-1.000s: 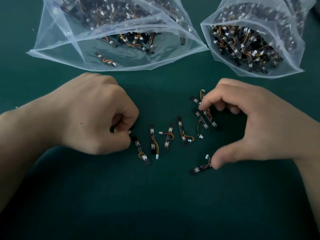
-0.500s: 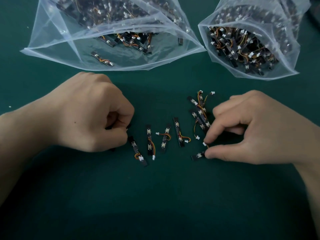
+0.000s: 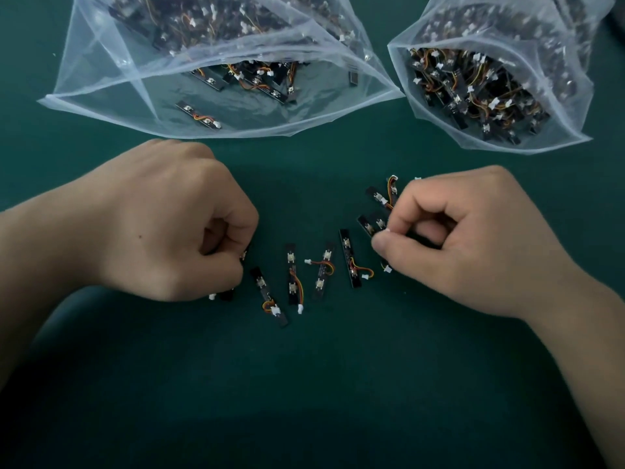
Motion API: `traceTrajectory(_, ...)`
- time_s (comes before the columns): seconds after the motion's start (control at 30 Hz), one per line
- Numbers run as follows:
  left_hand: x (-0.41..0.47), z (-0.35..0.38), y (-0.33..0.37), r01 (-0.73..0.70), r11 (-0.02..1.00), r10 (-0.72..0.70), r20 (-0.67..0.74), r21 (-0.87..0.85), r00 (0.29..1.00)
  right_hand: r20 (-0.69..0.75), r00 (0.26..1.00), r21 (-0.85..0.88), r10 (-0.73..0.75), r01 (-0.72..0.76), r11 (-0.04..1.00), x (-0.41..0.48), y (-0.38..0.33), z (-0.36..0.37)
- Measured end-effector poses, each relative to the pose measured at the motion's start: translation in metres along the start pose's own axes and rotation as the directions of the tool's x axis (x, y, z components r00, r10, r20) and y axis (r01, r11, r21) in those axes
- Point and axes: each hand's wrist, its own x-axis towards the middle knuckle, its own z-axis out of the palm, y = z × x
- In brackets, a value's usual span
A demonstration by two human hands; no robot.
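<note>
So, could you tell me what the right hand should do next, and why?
Probably lift the strip clear of its neighbours: the right hand pinches its end between thumb and forefinger, overlapping strips lie beside it, and the left hand grips a bundle of others.

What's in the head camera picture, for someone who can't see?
Two hands work over small black circuit strips with orange wires on a green table. The left hand grips one strip; the right hand pinches another, mostly hidden. A clear bag and a second bag behind hold more.

Dim, even light left the table (image 3: 304,401) dark toward the lower edge, with soft focus and wide-angle bending at the edges.
</note>
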Motion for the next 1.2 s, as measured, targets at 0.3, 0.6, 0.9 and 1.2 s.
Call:
traceTrajectory(0.3,-0.001,0.002,0.013,-0.017,0.995,0.020,0.031,-0.095,0.999,0.050,0.998,0.006,-0.041,0.041,0.999,0.001,0.008,-0.014)
traceTrajectory(0.6,0.001,0.008,0.021,0.006,1.000,-0.006,-0.014,-0.019,1.000,-0.029,0.999,-0.131,0.031,-0.035,0.991,0.002,0.015,-0.019)
traceTrajectory(0.9,0.002,0.008,0.015,-0.002,1.000,0.003,-0.054,0.014,0.999,-0.008,0.998,-0.165,0.068,-0.068,0.984,0.002,0.011,-0.019)
traceTrajectory(1.2,0.002,0.002,0.012,-0.021,0.998,0.022,0.025,-0.053,0.999,0.023,0.993,-0.436,0.112,-0.091,0.895,0.003,0.006,-0.013)
